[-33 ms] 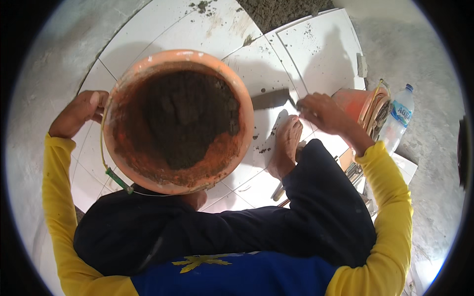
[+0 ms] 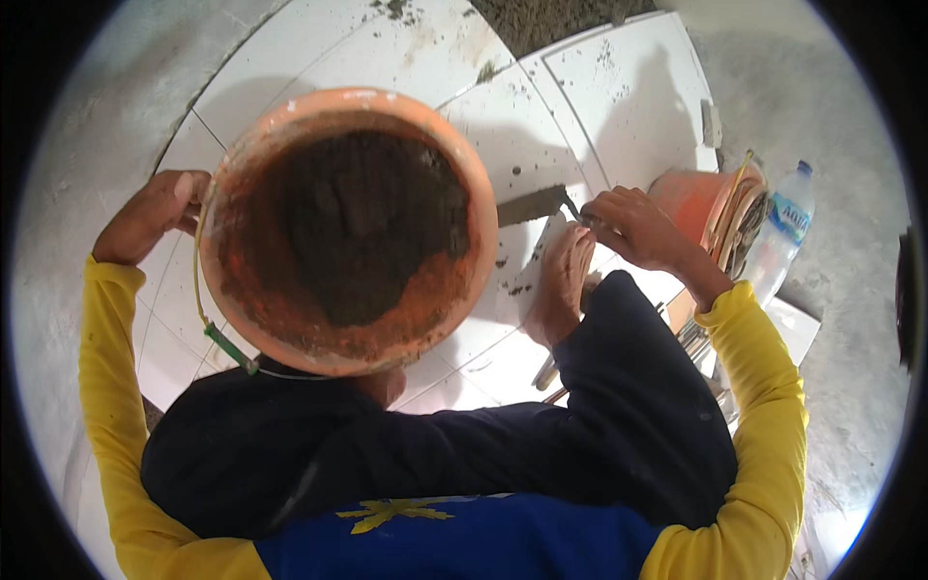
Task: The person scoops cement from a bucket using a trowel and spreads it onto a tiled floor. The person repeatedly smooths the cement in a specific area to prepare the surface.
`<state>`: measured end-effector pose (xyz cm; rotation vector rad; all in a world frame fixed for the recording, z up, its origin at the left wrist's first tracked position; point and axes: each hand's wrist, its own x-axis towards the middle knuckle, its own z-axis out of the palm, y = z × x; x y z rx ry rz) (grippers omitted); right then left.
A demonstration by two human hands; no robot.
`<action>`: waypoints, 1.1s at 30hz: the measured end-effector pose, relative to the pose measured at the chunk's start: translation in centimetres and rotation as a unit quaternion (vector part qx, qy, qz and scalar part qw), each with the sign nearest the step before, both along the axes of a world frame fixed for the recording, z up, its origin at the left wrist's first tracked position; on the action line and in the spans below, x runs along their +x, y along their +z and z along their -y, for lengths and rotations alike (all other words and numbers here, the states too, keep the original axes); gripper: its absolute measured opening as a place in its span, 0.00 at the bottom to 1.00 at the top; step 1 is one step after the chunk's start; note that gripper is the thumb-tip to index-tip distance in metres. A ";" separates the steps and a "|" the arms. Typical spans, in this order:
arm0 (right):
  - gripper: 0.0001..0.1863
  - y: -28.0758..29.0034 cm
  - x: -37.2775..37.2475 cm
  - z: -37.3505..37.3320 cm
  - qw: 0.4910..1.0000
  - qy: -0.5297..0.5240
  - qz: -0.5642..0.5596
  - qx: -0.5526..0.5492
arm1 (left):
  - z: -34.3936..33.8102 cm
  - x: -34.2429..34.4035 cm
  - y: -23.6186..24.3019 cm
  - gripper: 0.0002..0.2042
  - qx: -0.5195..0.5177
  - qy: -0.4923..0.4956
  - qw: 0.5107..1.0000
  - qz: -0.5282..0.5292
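A large orange bucket (image 2: 477, 232) sits in front of me, with dark grey wet mortar (image 2: 358, 222) inside and a thin wire handle with a green grip (image 2: 227, 348) hanging at its left. My left hand (image 2: 155, 213) has its fingers curled on the bucket's left rim, the fingertips partly hidden. Just right of the bucket, my right hand (image 2: 638, 227) holds the handle of a trowel, whose mortar-smeared blade (image 2: 532, 201) points toward the bucket. My bare foot (image 2: 556, 280) is just below the trowel.
White tiles (image 2: 619, 97) with mortar spatters lie under the bucket, beside bare concrete (image 2: 793, 87). At right stand a second orange bucket (image 2: 688, 198) holding stacked items and a plastic bottle (image 2: 783, 242). Metal tools are partly hidden by my leg. Wet mortar (image 2: 541, 24) is at the top.
The trowel blade has dropped slightly and tilted a little. The whole view has shifted very slightly. Both hands keep nearly the same positions.
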<state>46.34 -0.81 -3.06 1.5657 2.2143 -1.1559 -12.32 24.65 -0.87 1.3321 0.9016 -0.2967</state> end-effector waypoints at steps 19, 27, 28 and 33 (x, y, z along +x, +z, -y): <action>0.13 -2.3 1.6 -7.7 0.957 -0.119 0.038 0.261 | 0.3 -1.3 0.8 0.37 0.021 0.060 0.997 -0.039; 0.13 -3.3 0.4 -4.6 0.984 0.073 0.069 0.149 | 2.7 -1.5 2.9 0.37 0.033 0.094 0.995 -0.003; 0.13 -4.6 1.5 -5.1 0.974 0.028 0.079 0.211 | 2.8 -1.3 3.0 0.37 0.030 0.099 0.995 -0.003; 0.20 -3.5 2.1 -11.7 0.944 -0.221 0.033 0.242 | 4.2 -1.9 3.9 0.37 0.024 0.131 0.991 -0.017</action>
